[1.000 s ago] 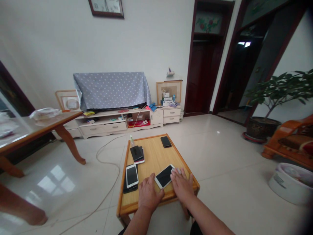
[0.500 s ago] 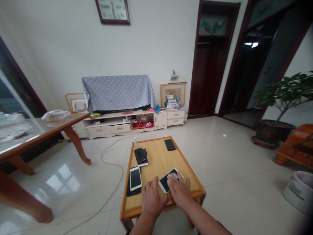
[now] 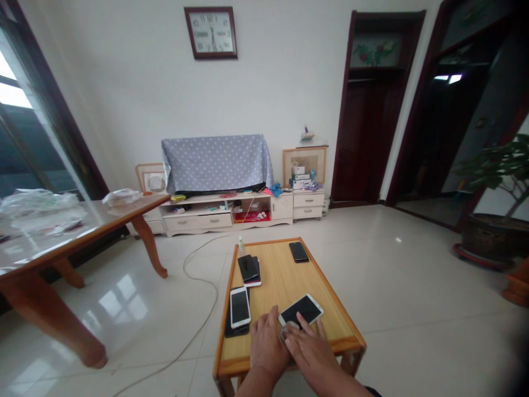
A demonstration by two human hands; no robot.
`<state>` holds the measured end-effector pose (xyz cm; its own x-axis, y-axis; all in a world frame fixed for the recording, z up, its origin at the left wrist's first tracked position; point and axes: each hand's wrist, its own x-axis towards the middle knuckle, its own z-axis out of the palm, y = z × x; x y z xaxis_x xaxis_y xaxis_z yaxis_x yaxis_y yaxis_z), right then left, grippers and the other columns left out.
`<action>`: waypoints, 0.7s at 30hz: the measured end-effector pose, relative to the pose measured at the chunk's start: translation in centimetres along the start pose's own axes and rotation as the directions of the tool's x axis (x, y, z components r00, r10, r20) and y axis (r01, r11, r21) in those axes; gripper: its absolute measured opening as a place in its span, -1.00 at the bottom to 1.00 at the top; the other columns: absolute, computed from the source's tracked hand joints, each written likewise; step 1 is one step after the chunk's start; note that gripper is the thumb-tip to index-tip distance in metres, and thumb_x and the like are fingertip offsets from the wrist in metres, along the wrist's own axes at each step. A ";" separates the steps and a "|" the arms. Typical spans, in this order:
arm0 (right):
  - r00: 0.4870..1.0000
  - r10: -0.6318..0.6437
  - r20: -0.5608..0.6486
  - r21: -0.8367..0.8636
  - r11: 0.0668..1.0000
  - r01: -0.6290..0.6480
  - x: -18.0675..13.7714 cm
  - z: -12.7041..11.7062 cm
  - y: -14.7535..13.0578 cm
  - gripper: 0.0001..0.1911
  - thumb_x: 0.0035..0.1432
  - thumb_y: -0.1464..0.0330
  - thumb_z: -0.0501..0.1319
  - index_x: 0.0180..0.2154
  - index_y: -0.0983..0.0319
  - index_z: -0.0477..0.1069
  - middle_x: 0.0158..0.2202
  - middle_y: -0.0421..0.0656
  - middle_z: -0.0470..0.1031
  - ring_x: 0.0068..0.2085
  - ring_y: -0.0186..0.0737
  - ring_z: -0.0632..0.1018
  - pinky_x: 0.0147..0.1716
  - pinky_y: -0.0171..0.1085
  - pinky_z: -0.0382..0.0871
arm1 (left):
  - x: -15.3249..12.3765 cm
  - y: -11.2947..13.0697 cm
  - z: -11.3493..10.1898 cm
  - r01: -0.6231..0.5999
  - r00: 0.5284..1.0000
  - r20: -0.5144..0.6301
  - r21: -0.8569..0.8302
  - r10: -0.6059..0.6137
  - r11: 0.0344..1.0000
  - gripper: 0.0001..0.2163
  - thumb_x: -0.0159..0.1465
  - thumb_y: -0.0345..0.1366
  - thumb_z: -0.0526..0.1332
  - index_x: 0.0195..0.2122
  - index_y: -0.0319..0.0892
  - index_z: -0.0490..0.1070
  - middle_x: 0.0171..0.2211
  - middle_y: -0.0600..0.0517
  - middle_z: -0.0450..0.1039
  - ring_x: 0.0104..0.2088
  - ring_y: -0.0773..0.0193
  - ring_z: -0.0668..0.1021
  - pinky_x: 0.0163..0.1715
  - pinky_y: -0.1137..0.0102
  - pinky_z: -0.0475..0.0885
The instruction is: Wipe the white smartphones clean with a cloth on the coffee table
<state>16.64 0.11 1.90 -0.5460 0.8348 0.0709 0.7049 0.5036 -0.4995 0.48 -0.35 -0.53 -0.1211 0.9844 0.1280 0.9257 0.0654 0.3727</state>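
Observation:
A white smartphone (image 3: 306,307) with a dark screen lies at a slant near the front of the small wooden table (image 3: 276,270). Under the fingers of my right hand (image 3: 308,347) is a small pale wad (image 3: 286,330), perhaps a cloth or tissue, pressed at the phone's lower left edge. My left hand (image 3: 268,339) rests flat beside the phone's left end, fingers stretched forward, close against the right hand. Left of it, a white-framed phone (image 3: 240,306) lies on a dark one (image 3: 236,332).
Farther back are another stack of phones (image 3: 248,268), a small clear bottle (image 3: 241,246) and a black phone (image 3: 298,252). A larger table (image 3: 144,205) with plastic bags stands at left. A cable (image 3: 215,292) runs over the floor. A low white cabinet (image 3: 198,220) lines the wall.
My right hand has slid the pale wad from the phone's upper right part to its lower left edge. The view has shifted, moving the scene right and slightly down.

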 end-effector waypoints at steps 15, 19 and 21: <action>0.999 0.021 -0.045 -0.065 0.998 -0.024 4.0 0.4 -0.7 -0.44 0.46 0.15 -0.29 0.24 -0.05 0.31 0.26 -0.22 0.37 0.40 0.01 0.11 0.30 0.35 -0.40 | 0.3 0.2 0.3 0.037 0.999 -0.020 -0.064 -0.038 0.997 -0.46 0.30 -0.26 -0.01 0.31 -0.20 0.15 0.26 -0.11 0.30 0.22 0.09 0.32 0.23 0.24 -0.01; 0.999 -0.003 -0.033 -0.062 0.998 0.000 2.0 0.5 0.6 -0.44 0.45 0.10 -0.26 0.24 -0.04 0.32 0.27 -0.19 0.35 0.39 0.05 0.13 0.29 0.36 -0.46 | 0.2 0.1 0.1 0.039 0.999 -0.022 -0.094 -0.042 0.995 -0.35 0.19 -0.28 0.09 0.35 -0.21 0.08 0.20 -0.12 0.37 0.19 0.09 0.33 0.23 0.26 -0.01; 1.000 0.002 -0.026 -0.063 0.998 -0.004 0.9 0.5 1.4 -0.44 0.44 0.07 -0.24 0.24 -0.04 0.33 0.28 -0.19 0.33 0.39 0.08 0.13 0.30 0.36 -0.45 | 0.1 0.1 0.0 0.028 0.999 -0.016 -0.116 -0.030 0.993 -0.26 0.13 -0.23 0.17 0.36 -0.21 0.05 0.21 -0.11 0.36 0.20 0.07 0.32 0.24 0.27 -0.01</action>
<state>16.93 1.47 0.83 -0.5327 0.8413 0.0920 0.7343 0.5135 -0.4440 0.51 -0.22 -0.51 -0.1545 0.9792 0.1318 0.8742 0.0733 0.4800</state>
